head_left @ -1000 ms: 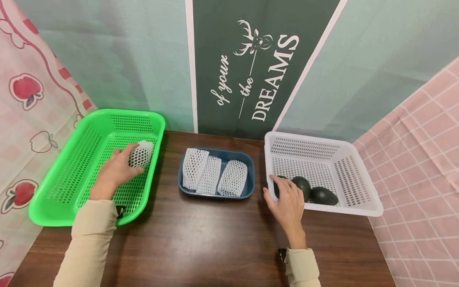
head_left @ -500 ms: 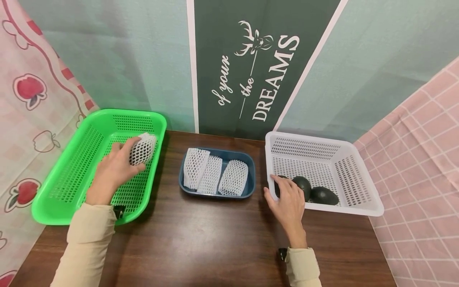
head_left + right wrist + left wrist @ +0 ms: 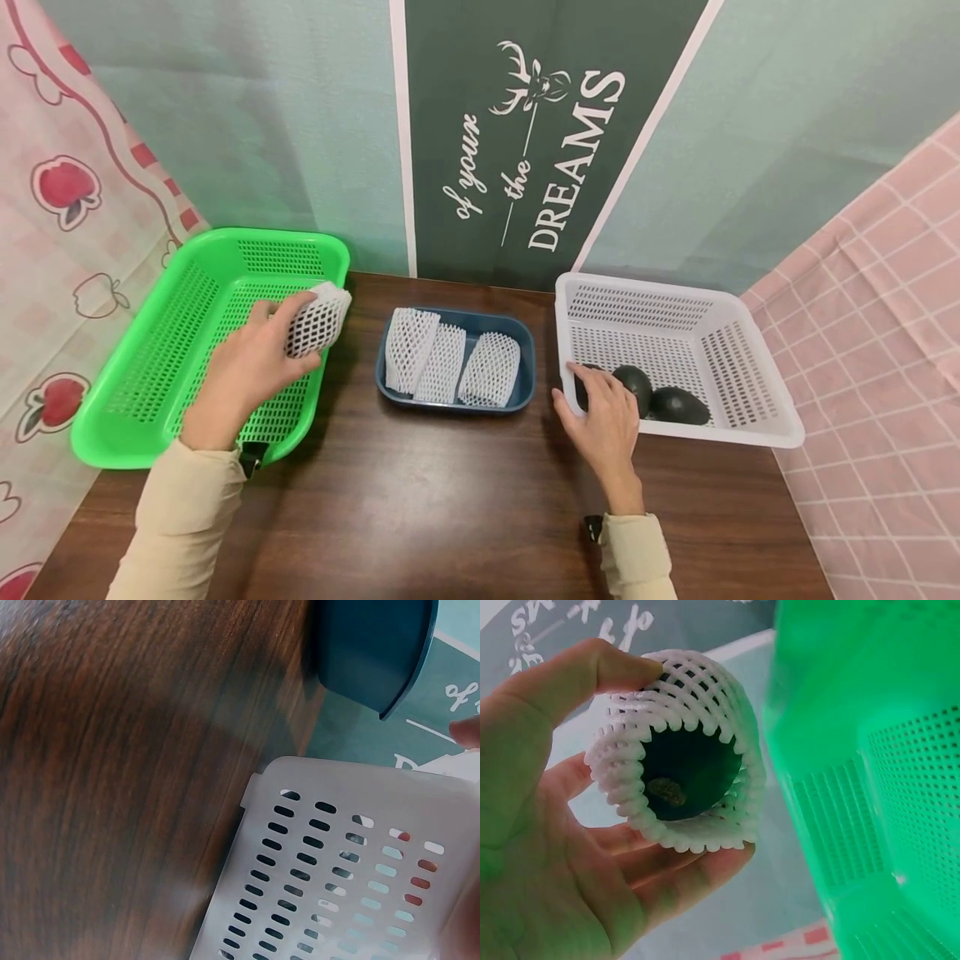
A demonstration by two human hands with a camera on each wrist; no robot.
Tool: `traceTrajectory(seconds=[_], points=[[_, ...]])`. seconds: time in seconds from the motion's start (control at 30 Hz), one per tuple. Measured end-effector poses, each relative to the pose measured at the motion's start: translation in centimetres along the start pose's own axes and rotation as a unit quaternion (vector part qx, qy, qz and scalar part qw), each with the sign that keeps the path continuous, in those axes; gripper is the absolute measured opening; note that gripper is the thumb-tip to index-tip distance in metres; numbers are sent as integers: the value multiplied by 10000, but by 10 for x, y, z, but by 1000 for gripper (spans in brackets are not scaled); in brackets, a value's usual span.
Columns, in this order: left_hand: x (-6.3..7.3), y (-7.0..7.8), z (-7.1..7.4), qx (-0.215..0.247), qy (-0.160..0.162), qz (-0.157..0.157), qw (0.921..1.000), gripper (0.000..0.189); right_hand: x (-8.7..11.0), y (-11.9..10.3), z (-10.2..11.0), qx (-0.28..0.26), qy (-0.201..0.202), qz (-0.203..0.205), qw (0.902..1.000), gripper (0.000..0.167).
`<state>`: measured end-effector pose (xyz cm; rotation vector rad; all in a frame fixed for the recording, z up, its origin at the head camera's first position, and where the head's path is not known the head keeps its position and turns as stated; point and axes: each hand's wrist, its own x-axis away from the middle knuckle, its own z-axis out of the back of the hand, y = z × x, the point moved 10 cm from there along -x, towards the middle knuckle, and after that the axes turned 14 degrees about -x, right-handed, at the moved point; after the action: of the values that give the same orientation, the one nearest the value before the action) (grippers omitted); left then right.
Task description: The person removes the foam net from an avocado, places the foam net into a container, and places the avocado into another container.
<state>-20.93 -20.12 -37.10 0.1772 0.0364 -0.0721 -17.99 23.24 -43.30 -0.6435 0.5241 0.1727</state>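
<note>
My left hand (image 3: pixel 251 362) grips an avocado wrapped in a white foam net sleeve (image 3: pixel 318 321), above the right rim of the green basket (image 3: pixel 112 375). In the left wrist view, the sleeve's open end shows the dark avocado (image 3: pixel 694 761) and its brown stem end, with the thumb on top and fingers beneath. My right hand (image 3: pixel 606 421) rests at the left rim of the white basket (image 3: pixel 750 333), its thumb outside the wall. Dark avocados (image 3: pixel 678 406) lie in that basket, one partly hidden by the fingers.
Between the baskets, a dark blue tray (image 3: pixel 527 367) bears several white foam net sleeves (image 3: pixel 490 371). All three containers stand on a brown wooden table (image 3: pixel 420 500). Printed cloths (image 3: pixel 330 125) hang behind and at both sides.
My left hand has lifted the sleeved avocado from inside the green basket and moved it right, to above the basket's right rim. The right hand stays in place.
</note>
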Motion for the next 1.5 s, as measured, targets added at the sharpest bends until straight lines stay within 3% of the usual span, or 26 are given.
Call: traceTrajectory(seconds=[0.4, 0.93, 1.3, 1.5], points=[[23, 52, -4, 46, -102, -746, 9971, 79, -1, 0, 0, 4, -17, 14, 10000, 44], [39, 94, -38, 127, -222, -1437, 9893, 80, 0, 0, -1, 56, -29, 11, 10000, 44], [60, 139, -77, 341, -505, -2392, 9690, 77, 0, 0, -1, 38, -21, -11, 10000, 44], [71, 155, -107, 531, -937, -2850, 9525, 77, 0, 0, -2, 20, -43, -66, 10000, 43]])
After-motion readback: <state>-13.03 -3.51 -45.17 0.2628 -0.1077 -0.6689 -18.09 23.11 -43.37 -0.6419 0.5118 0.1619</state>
